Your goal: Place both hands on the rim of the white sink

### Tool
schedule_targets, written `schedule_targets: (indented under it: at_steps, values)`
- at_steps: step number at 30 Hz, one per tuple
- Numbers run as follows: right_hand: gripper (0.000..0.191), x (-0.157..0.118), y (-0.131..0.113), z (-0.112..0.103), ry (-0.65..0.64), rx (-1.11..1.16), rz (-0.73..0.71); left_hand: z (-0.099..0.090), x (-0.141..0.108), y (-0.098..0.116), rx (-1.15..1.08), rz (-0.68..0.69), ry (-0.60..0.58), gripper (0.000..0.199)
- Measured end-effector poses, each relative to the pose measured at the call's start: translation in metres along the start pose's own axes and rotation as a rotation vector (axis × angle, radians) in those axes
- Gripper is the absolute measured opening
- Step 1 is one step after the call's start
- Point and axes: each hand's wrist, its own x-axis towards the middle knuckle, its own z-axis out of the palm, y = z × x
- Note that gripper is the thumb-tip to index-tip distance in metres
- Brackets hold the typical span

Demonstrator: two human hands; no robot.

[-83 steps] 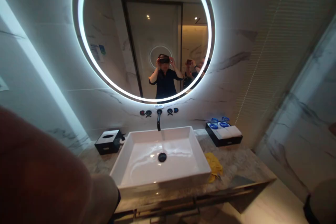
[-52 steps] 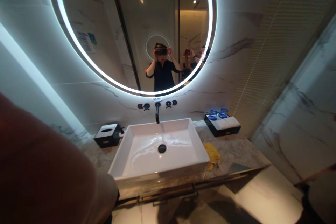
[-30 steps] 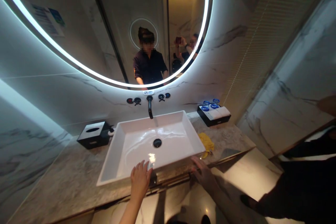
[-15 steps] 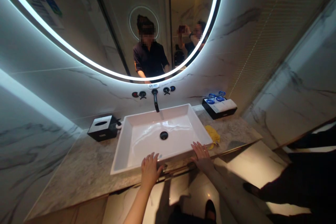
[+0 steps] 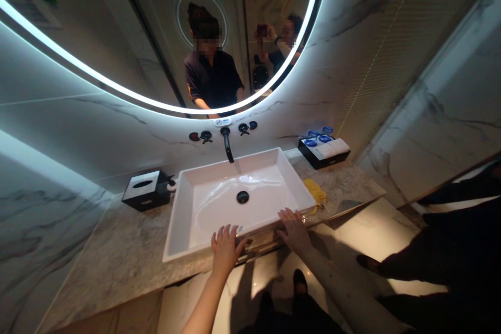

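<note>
Left hand and right hand apart at near rim of sink, fingers loosely spread; contact unclear. Yellow cloth sits right, tissue box left.

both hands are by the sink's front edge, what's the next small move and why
Probably reach the right hand toward the yellow cloth: it lies beside the sink, closer to that hand than to the left hand, and both hands look empty.

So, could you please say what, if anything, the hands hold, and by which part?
Nothing looks held: the left hand and right hand are open at the sink rim; contact is unclear.
</note>
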Motion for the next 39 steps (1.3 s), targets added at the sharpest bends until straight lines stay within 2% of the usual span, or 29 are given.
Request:
schedule_targets:
  at_steps: [4, 6, 11, 14, 17, 21, 24, 25, 26, 28, 32, 34, 36, 39]
  values:
    - [0.05, 0.008, 0.004, -0.003, -0.058, 0.063, -0.087, -0.006, 0.026, 0.029, -0.12, 0.037, -0.119, 0.03]
    - [0.052, 0.011, 0.008, -0.005, -0.096, 0.088, -0.132, -0.006, 0.038, 0.046, -0.207, -0.007, -0.159, 0.018]
    - [0.055, 0.014, 0.019, -0.006, -0.139, 0.117, -0.193, 0.0, 0.055, 0.08, -0.316, -0.126, -0.15, 0.007]
    - [0.057, 0.017, 0.021, -0.008, -0.182, 0.137, -0.204, 0.004, 0.066, 0.089, -0.343, -0.173, -0.13, 0.005]
    - [0.06, 0.02, 0.026, -0.009, -0.217, 0.134, -0.236, 0.001, 0.081, 0.083, -0.327, -0.228, -0.073, 0.012]
    - [0.062, 0.02, 0.041, 0.002, -0.157, 0.082, -0.313, -0.009, 0.094, 0.055, -0.253, -0.253, 0.002, 0.039]
    - [0.059, 0.019, 0.052, 0.016, -0.057, 0.069, -0.398, -0.018, 0.089, 0.023, -0.184, -0.243, 0.046, 0.03]
    - [0.059, 0.018, 0.055, 0.019, -0.03, 0.066, -0.42, -0.022, 0.084, 0.01, -0.156, -0.251, 0.073, 0.035]
    - [0.06, 0.018, 0.057, 0.022, -0.011, 0.063, -0.435, -0.027, 0.078, -0.003, -0.126, -0.269, 0.105, 0.039]
    - [0.062, 0.017, 0.06, 0.024, 0.0, 0.056, -0.439, -0.038, 0.064, -0.032, -0.06, -0.341, 0.188, 0.032]
    - [0.067, 0.018, 0.063, 0.022, -0.075, 0.065, -0.439, -0.061, 0.033, -0.089, 0.064, -0.56, 0.394, 0.03]
    - [0.068, 0.02, 0.064, 0.021, -0.126, 0.073, -0.442, -0.068, 0.023, -0.113, 0.117, -0.62, 0.455, 0.033]
    - [0.069, 0.021, 0.064, 0.02, -0.165, 0.079, -0.426, -0.071, 0.02, -0.131, 0.159, -0.596, 0.452, 0.034]
    - [0.071, 0.021, 0.06, 0.016, -0.192, 0.081, -0.377, -0.07, 0.024, -0.149, 0.217, -0.481, 0.377, 0.037]
